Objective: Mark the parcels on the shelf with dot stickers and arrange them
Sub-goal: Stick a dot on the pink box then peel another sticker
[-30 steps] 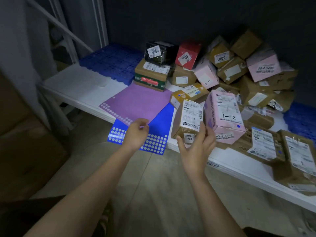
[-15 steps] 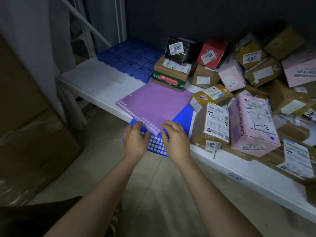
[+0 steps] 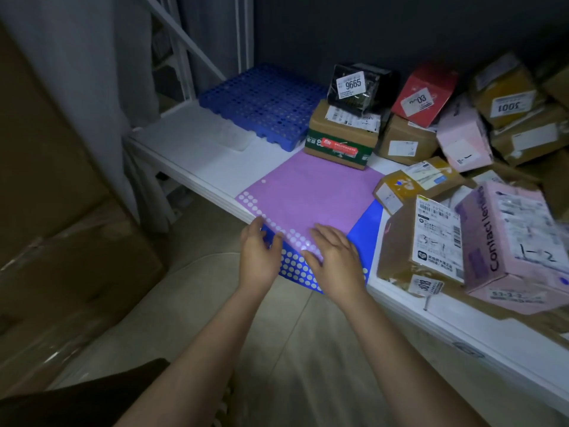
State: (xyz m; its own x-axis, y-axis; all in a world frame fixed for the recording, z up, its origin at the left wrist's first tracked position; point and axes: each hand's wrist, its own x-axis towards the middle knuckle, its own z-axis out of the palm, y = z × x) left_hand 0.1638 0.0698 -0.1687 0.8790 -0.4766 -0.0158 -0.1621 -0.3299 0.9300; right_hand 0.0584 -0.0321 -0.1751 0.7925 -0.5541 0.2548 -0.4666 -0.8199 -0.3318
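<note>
Parcels (image 3: 421,241), boxy cardboard; hands (image 3: 295,257) flat on glossy sticker sheets (image 3: 311,192).

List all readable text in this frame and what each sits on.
"9665": white tag on the black wrapped parcel
"1001", upside down: label on a brown cardboard box
"Contact lenses": side of the pink cardboard box
"1-2": handwritten on that box's top
"3018", sideways: tag on the brown taped parcel
Shipping labels and the red box tag: too blurred.

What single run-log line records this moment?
stage: picking sticker | left hand: on blue sheet | right hand: on purple sheet | parcels: untouched
</note>
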